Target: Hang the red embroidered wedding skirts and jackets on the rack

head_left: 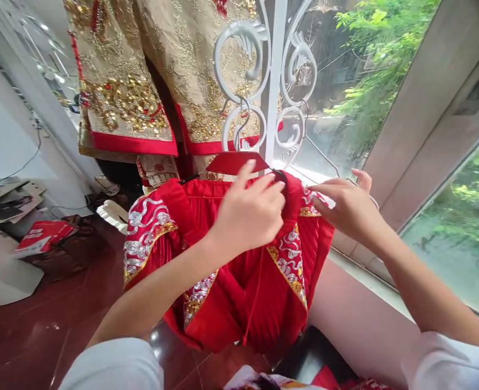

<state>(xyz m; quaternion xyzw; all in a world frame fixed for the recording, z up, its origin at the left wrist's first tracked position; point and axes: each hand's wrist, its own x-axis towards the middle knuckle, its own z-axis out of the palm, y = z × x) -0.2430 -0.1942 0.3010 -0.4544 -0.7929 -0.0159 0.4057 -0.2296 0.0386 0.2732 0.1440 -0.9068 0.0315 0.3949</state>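
Observation:
A red pleated skirt (231, 309) with silver and gold embroidery hangs from a clip hanger (243, 122). The hanger's hook is on the white scroll ironwork, and a dark red panel (227, 163) shows above the waistband. In front of the waistband is my left hand (249, 214), slightly blurred, its fingers apart and holding nothing I can see. My right hand (347, 206) is at the skirt's upper right edge. Its thumb and index finger pinch the embroidered cloth there, while the other fingers stick out.
Behind the skirt hangs a gold beaded garment (133, 97) with red trim. White scroll ironwork (274, 70) stands before a window, with another wire hanger (320, 151) on it. At left, a red box (44, 235) rests on a brown bag (72, 249). A black surface (310, 357) lies below.

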